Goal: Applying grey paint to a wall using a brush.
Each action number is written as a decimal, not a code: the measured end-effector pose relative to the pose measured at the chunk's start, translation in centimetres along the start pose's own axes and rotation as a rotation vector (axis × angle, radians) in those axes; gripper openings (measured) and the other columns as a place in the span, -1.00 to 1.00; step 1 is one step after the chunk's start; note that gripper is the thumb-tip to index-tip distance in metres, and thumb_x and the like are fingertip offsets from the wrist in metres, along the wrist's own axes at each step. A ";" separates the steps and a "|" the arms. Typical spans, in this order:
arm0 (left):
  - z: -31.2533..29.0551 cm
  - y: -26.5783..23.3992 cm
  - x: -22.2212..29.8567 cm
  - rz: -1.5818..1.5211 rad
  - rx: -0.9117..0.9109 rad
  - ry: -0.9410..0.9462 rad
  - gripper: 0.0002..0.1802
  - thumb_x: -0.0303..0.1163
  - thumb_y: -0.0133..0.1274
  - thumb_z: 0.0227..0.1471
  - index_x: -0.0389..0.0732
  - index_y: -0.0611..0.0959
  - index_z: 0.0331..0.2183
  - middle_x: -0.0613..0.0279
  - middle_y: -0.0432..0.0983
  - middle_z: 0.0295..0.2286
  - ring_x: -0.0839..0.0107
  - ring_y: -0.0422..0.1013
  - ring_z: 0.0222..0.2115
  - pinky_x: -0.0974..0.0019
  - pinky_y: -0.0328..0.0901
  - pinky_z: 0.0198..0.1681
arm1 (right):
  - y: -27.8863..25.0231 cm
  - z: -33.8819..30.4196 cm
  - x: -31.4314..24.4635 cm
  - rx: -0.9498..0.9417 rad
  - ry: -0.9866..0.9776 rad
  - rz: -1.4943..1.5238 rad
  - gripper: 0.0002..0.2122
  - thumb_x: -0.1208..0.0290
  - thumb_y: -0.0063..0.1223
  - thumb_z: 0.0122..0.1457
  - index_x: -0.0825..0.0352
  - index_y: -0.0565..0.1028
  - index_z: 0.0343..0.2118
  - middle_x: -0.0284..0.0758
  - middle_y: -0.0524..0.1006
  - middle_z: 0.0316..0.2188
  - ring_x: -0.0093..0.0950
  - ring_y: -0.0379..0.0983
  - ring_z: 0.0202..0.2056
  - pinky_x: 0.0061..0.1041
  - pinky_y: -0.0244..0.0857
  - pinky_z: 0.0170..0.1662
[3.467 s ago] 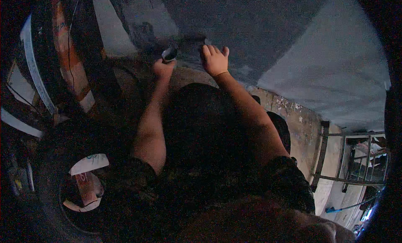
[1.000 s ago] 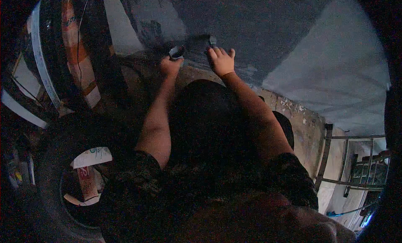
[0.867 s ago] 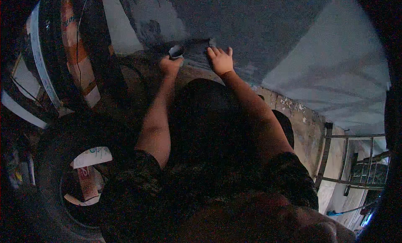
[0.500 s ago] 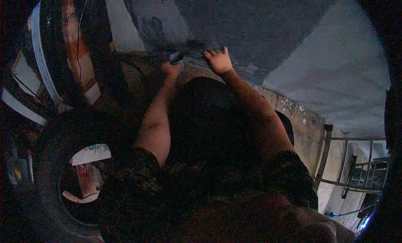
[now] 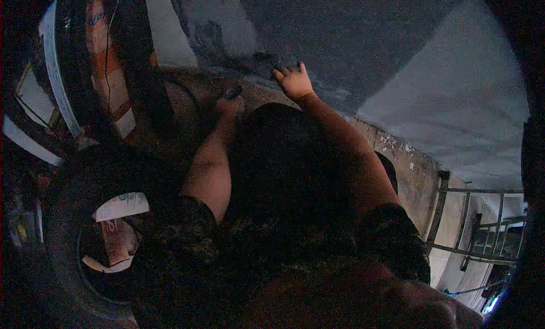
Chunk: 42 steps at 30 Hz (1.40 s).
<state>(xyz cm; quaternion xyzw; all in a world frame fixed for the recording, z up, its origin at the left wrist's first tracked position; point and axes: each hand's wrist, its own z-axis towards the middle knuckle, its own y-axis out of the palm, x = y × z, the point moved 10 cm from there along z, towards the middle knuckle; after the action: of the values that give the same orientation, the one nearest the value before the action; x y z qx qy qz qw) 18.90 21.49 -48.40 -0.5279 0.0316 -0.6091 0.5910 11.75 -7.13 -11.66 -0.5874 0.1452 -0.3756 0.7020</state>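
Observation:
My left hand (image 5: pixel 227 106) is closed round a small dark rounded object (image 5: pixel 232 92); the dim light hides what kind it is. That hand is just short of the near edge of a large grey sheet-like surface (image 5: pixel 340 34). To its right, my right hand (image 5: pixel 294 83) lies with fingers spread on the sheet near the same edge, gripping nothing. Darker smudges (image 5: pixel 213 34) mark the sheet's left part, and its right side is a paler grey.
At lower left stands a tyre (image 5: pixel 59 227), with cardboard and paper pieces (image 5: pixel 122 207) showing through its opening. A tall cardboard piece (image 5: pixel 108 62) and pale strips (image 5: pixel 55 68) are at left. A metal rail frame (image 5: pixel 471 249) stands at right beside a worn concrete edge (image 5: pixel 411 159).
My left hand has drawn back toward me and slightly left, off the sheet's edge, with the dark object still in it. My right hand has stayed nearly in place.

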 end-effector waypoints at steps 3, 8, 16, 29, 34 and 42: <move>-0.9 5.1 0.3 0.028 -0.433 -0.224 0.30 0.38 0.19 -0.41 -0.36 0.11 0.14 -0.08 -0.04 0.15 0.03 -0.03 0.17 -0.06 -0.04 0.19 | 1.1 -1.8 2.0 -0.071 0.003 -0.009 -0.59 0.43 -0.18 0.17 0.16 0.27 0.12 -0.31 0.42 -0.10 -0.32 0.34 -0.01 0.07 -0.11 0.16; -0.2 1.5 -4.2 0.039 -0.508 -0.363 0.34 0.38 0.19 -0.42 -0.37 0.07 0.17 -0.10 -0.08 0.17 0.03 -0.08 0.20 -0.06 -0.07 0.22 | -0.4 0.1 -1.9 -0.024 -0.059 -0.003 -0.59 0.40 -0.19 0.18 0.16 0.25 0.13 -0.29 0.44 -0.14 -0.30 0.35 -0.02 0.07 -0.08 0.15; -5.2 0.0 -2.2 -0.087 -0.550 -0.378 0.32 0.37 0.19 -0.40 -0.38 0.08 0.16 -0.10 -0.05 0.17 0.02 -0.05 0.19 -0.06 -0.05 0.21 | 1.0 -1.4 1.3 0.017 -0.021 0.006 -0.62 0.41 -0.20 0.19 0.16 0.27 0.10 -0.26 0.45 -0.16 -0.31 0.38 -0.07 0.09 -0.09 0.13; -4.3 -2.3 1.2 -0.220 -0.558 -0.471 0.29 0.36 0.19 -0.38 -0.39 0.10 0.15 -0.10 -0.01 0.16 0.02 -0.01 0.18 -0.04 -0.01 0.19 | 0.3 -0.5 -2.5 -0.012 -0.112 -0.031 -0.61 0.45 -0.24 0.20 0.14 0.27 0.12 -0.24 0.42 -0.06 -0.26 0.36 -0.02 0.11 -0.10 0.16; -4.3 -2.2 3.5 -0.277 -0.592 -0.489 0.28 0.35 0.19 -0.36 -0.39 0.11 0.15 -0.10 0.01 0.15 0.01 0.01 0.17 -0.03 0.01 0.18 | 3.0 -0.3 -0.9 -0.150 -0.095 -0.048 -0.61 0.46 -0.25 0.20 0.15 0.27 0.12 -0.23 0.42 -0.07 -0.26 0.35 -0.02 0.08 -0.12 0.17; -3.7 -2.5 5.9 -0.256 -0.596 -0.438 0.24 0.33 0.19 -0.34 -0.39 0.13 0.13 -0.09 0.03 0.13 0.02 0.03 0.15 -0.03 0.03 0.16 | 3.1 -0.5 -0.3 -0.187 -0.077 -0.045 -0.64 0.42 -0.25 0.22 0.16 0.31 0.09 -0.25 0.44 -0.15 -0.25 0.38 -0.07 0.02 -0.07 0.15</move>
<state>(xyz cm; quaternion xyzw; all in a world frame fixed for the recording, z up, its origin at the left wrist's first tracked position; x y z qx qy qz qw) 16.17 15.63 -44.78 -0.7935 0.0143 -0.5151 0.3237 12.36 -7.17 -14.75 -0.6675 0.1391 -0.3534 0.6405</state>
